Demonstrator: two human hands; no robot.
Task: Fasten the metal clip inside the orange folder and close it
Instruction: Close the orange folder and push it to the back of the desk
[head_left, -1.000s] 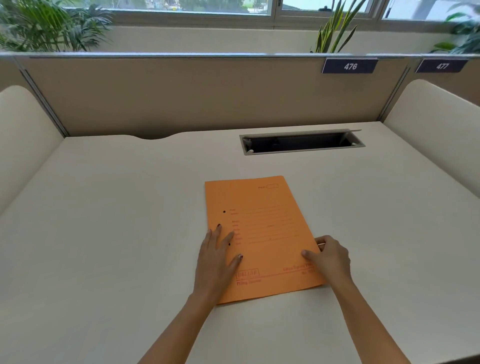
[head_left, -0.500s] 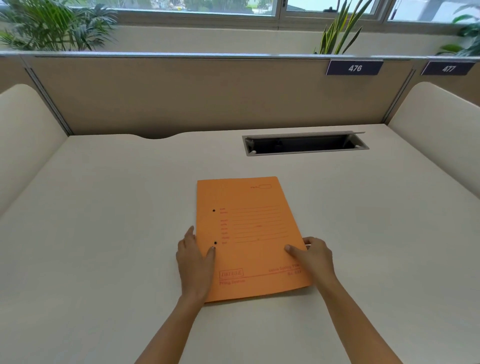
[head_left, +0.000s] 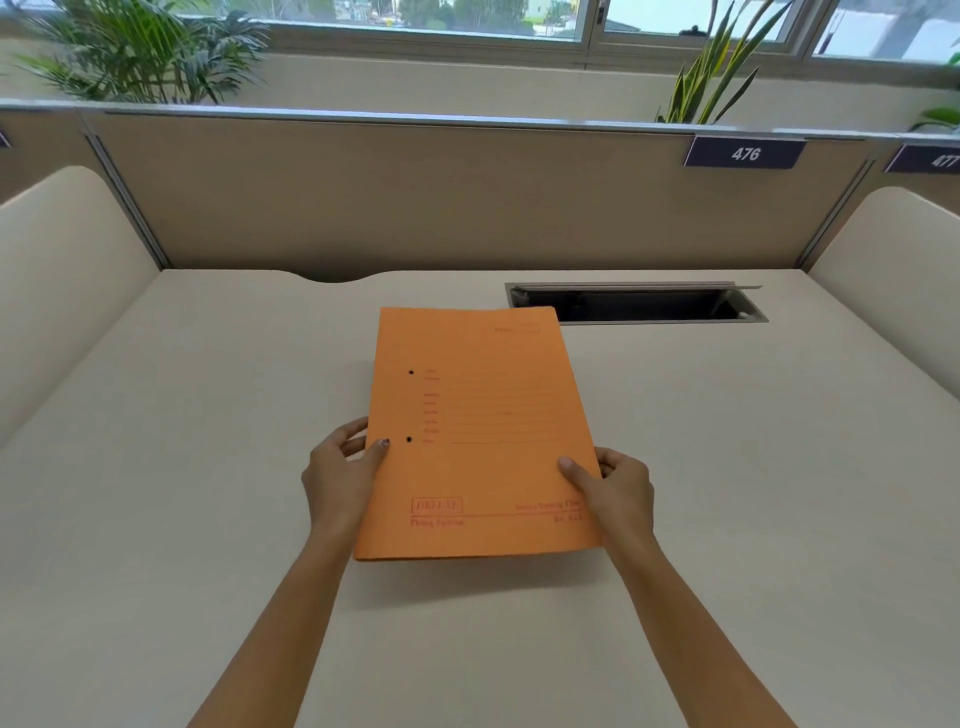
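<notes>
The orange folder (head_left: 483, 431) is closed, its printed front cover facing up, with two dark punch holes near its left edge. It is lifted off the desk at its near end and casts a shadow below. My left hand (head_left: 340, 473) grips the folder's left edge, thumb on top. My right hand (head_left: 615, 486) grips the right edge, thumb on the cover. The metal clip is hidden inside the folder.
The beige desk (head_left: 208, 493) has an open cable tray slot (head_left: 636, 304) just beyond the folder's far right corner. Partition panels stand at the back and both sides, with number plates 476 (head_left: 745, 153) and 477. Plants line the window ledge.
Both hands moved from resting flat on the cover to gripping the folder's side edges. The folder has risen off the desk and shifted a little to the left.
</notes>
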